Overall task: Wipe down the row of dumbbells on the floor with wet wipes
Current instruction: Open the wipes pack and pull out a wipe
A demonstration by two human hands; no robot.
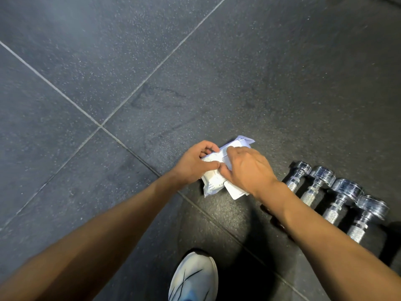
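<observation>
Since no wipe is out in the open yet and none of the metal is being touched, the step in hand looks like the first one: getting a sheet out of the pack of wet wipes (211, 184). The pack is held up over the dark rubber-tiled floor (152, 72), in front of the person and just to the left of the dumbbells (338, 196), apart from them. The left hand (195, 164) grips the pack's left side, thumb across the top and fingers curled behind it. The right hand (249, 168) lies over the top of the pack with its fingers bent down onto the opening and its thumb beside the left thumb; whether a sheet is already pinched there is hidden by the hand itself. A white flap (237, 192) hangs off the pack's near edge, so the seal seems to be peeled back. The next move probably calls for a firm hold with the left hand while the right draws one sheet free, then a reach to the right and down to the nearest dumbbell. Four dumbbells show, lying side by side in a row, chromed and glossy, with knurled handles and round heads that grow larger towards the right; their near ends are covered by the right forearm. A pale shoe (193, 276) stands at the bottom edge.
</observation>
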